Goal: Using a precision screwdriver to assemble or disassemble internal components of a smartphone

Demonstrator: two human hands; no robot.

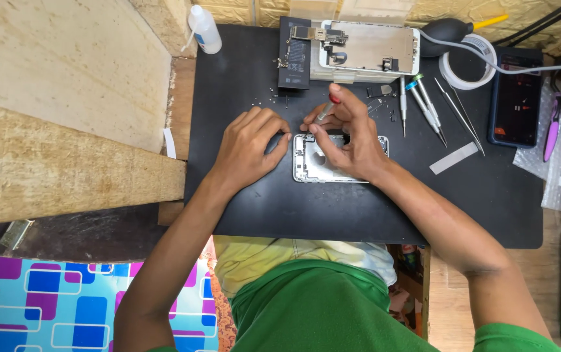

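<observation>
Two bare hands are working over an opened phone shell (pixel 316 166), a pale metal frame lying flat near the middle of a black rubbery work mat (pixel 332 215). The left hand (pixel 249 151) is pressing on the mat at the shell's left edge, its fingers curled narrow and touching the frame's corner. The right hand (pixel 352 140) is lying over the shell, its fingertips pinched tight around a slim screwdriver (pixel 325 109) with a red cap, which is standing tilted over the shell's upper left.

Beyond the shell, at the mat's far edge, a detached screen (pixel 372 47) is lying face down, its silvery back showing, with a dark circuit board (pixel 295 55) just beside it. Tiny screws (pixel 271 99) are lying scattered between the board and the shell. To the shell's right, several thin screwdrivers (pixel 424 107) and steel tweezers (pixel 460 117) are lying side by side, and a flat grey strip (pixel 454 158) is resting nearby. Far left of the shell, a small translucent plastic bottle (pixel 203 29) is standing upright; whether it is holding liquid cannot be told.
</observation>
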